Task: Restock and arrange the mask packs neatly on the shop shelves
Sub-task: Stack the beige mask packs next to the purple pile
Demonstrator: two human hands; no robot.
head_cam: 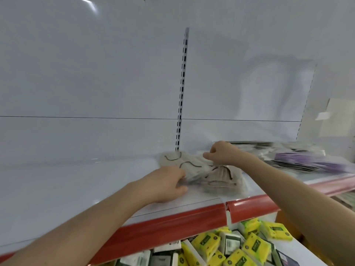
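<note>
Several clear packs of beige masks with dark ear loops [199, 169] lie in a loose pile on the white shelf [67, 189], near the slotted upright at the back. My left hand [165, 184] lies on the shelf at the pile's left edge, its fingers tucked against and under the packs. My right hand [223, 153] reaches over the pile from the right and pinches the top of a pack. A fanned stack of purple and grey mask packs [299, 160] rests further right on the same shelf.
The shelf has a red front strip [172, 225] with a joint near the middle. Below it a bin holds several yellow and white tissue packs [230, 246]. A slotted metal upright [181, 89] divides the white back panel. The shelf's left half is bare.
</note>
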